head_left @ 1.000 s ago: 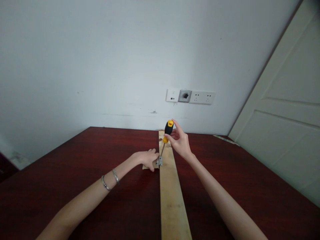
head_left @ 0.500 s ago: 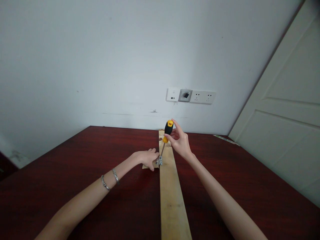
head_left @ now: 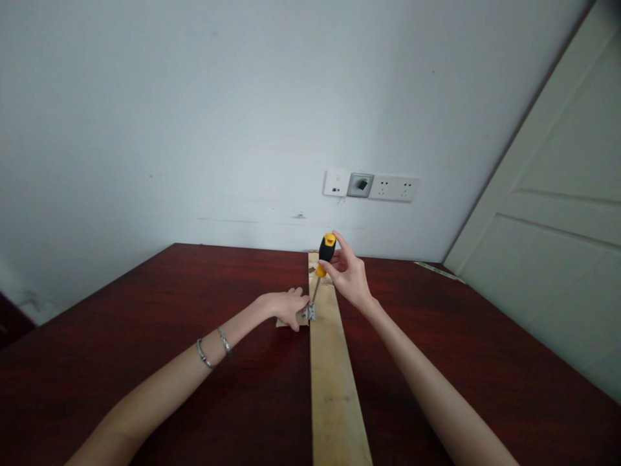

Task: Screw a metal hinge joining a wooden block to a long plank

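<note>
A screwdriver (head_left: 326, 249) with a black and yellow handle is held by my right hand (head_left: 350, 275), thumb and fingers closed around the handle. It leans slightly, its shaft running down to a metal hinge (head_left: 312, 312). One leaf of this hinge lies on a long pale wooden board (head_left: 332, 382), the other toward a small wooden piece (head_left: 301, 321) on the left. My left hand (head_left: 287, 308) rests flat over that small piece with fingers spread, the fingertips at the hinge's edge. Most of the small piece is hidden beneath it.
The board lies lengthwise on a dark red table (head_left: 218, 401), reaching the back edge by the white wall (head_left: 242, 129). Sockets (head_left: 394, 188) with a black plug (head_left: 361, 185) are on the wall. A pale panelled door (head_left: 557, 213) stands at the right, near a thin strip (head_left: 439, 271).
Hardly anything differs. Both hands and the screwdriver keep their places; the view shifts very slightly.
</note>
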The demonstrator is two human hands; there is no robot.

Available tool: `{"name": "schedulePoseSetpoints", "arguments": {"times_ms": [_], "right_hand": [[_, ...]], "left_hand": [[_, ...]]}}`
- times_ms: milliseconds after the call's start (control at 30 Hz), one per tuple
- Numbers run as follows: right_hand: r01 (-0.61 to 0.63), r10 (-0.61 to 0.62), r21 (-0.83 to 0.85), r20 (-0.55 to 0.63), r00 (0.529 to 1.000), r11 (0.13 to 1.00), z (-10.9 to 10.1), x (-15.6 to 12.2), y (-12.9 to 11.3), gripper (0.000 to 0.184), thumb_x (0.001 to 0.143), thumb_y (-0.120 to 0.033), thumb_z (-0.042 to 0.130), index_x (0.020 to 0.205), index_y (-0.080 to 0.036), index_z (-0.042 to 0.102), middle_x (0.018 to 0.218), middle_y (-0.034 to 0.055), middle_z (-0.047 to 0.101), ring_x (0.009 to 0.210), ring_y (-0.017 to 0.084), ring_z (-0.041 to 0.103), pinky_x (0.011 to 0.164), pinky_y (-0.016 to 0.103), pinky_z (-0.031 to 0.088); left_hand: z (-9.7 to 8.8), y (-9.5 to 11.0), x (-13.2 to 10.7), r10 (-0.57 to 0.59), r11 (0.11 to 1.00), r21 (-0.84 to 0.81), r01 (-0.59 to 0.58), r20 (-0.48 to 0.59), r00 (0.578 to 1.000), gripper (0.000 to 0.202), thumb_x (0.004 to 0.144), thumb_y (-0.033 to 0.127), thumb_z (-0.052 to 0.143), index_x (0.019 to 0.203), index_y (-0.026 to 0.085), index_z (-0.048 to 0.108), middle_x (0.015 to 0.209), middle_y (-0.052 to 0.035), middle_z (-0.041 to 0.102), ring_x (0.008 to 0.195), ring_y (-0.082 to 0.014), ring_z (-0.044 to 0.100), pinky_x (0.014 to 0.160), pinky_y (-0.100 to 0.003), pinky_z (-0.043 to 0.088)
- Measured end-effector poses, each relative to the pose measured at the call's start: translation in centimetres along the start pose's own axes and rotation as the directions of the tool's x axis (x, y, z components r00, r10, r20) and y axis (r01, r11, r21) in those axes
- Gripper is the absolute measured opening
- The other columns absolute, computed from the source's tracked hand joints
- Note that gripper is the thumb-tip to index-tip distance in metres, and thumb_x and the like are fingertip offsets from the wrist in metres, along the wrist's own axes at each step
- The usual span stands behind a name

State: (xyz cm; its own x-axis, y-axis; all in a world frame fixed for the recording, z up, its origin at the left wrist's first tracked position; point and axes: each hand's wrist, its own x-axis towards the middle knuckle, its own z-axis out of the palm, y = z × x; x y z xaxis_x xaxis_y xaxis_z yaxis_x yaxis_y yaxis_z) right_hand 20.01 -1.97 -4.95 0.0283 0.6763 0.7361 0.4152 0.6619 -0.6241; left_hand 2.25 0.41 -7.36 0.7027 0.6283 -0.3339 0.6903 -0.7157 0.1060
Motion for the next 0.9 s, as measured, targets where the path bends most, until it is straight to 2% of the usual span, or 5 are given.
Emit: {"name": "schedulePoseSetpoints", "arguments": {"times_ms": [367, 633, 700, 800, 900], "right_hand": [[0.069, -0.066, -0.032, 0.080, 0.995, 0.997, -0.1, -0.1, -0.2, 0.070, 0.080, -0.033, 0.063, 0.144, -0.027, 0.035, 0.091, 0.0031, 0.065, 0.068, 0.013, 0.061, 0.065, 0.029, 0.056], [0.063, -0.061, -0.005, 0.162, 0.985, 0.998, -0.3, 0.0, -0.6, 0.076, 0.080, -0.026, 0.058, 0.147, -0.025, 0.022, 0.093, 0.0034, 0.061, 0.070, 0.013, 0.059, 0.065, 0.029, 0.055], [0.055, -0.051, -0.018, 0.171, 0.984, 0.998, -0.4, 0.0, -0.8, 0.078, 0.079, -0.023, 0.056, 0.148, -0.025, 0.019, 0.100, 0.0053, 0.061, 0.072, 0.014, 0.059, 0.066, 0.029, 0.054], [0.044, -0.024, -0.122, 0.161, 0.987, 0.992, -0.5, 0.4, -1.2, 0.079, 0.077, -0.024, 0.058, 0.146, -0.025, 0.022, 0.120, 0.0092, 0.058, 0.077, 0.016, 0.059, 0.068, 0.031, 0.053], [0.030, 0.020, -0.314, 0.155, 0.988, 0.949, -0.8, 1.4, -1.9, 0.066, 0.077, -0.034, 0.060, 0.138, -0.024, 0.035, 0.117, 0.0089, 0.061, 0.079, 0.019, 0.061, 0.067, 0.031, 0.050]], "left_hand": [[-0.1, 0.0, 0.1, 0.006, 1.000, -0.001, -0.006, 0.030, 1.000, 0.082, 0.061, 0.036, 0.074, 0.133, 0.016, 0.041, 0.124, -0.0171, 0.045, 0.115, -0.0368, 0.046, 0.088, -0.041, 0.044], [-0.1, -0.1, 0.0, 0.001, 1.000, 0.022, -0.002, 0.039, 0.999, 0.083, 0.062, 0.037, 0.072, 0.135, 0.017, 0.038, 0.126, -0.0163, 0.043, 0.116, -0.0353, 0.045, 0.090, -0.040, 0.044], [-0.2, -0.1, 0.1, 0.001, 1.000, 0.018, -0.002, 0.041, 0.999, 0.083, 0.062, 0.037, 0.072, 0.135, 0.017, 0.038, 0.126, -0.0164, 0.043, 0.116, -0.0357, 0.045, 0.090, -0.040, 0.044], [-0.2, -0.1, 0.1, 0.005, 1.000, 0.021, -0.006, 0.044, 0.999, 0.085, 0.061, 0.039, 0.073, 0.135, 0.017, 0.038, 0.127, -0.0158, 0.043, 0.117, -0.0356, 0.045, 0.091, -0.040, 0.044], [-0.3, 0.0, 0.0, 0.011, 0.999, 0.030, -0.012, 0.048, 0.999, 0.082, 0.062, 0.039, 0.073, 0.133, 0.016, 0.039, 0.127, -0.0160, 0.043, 0.117, -0.0349, 0.045, 0.091, -0.039, 0.044]]}}
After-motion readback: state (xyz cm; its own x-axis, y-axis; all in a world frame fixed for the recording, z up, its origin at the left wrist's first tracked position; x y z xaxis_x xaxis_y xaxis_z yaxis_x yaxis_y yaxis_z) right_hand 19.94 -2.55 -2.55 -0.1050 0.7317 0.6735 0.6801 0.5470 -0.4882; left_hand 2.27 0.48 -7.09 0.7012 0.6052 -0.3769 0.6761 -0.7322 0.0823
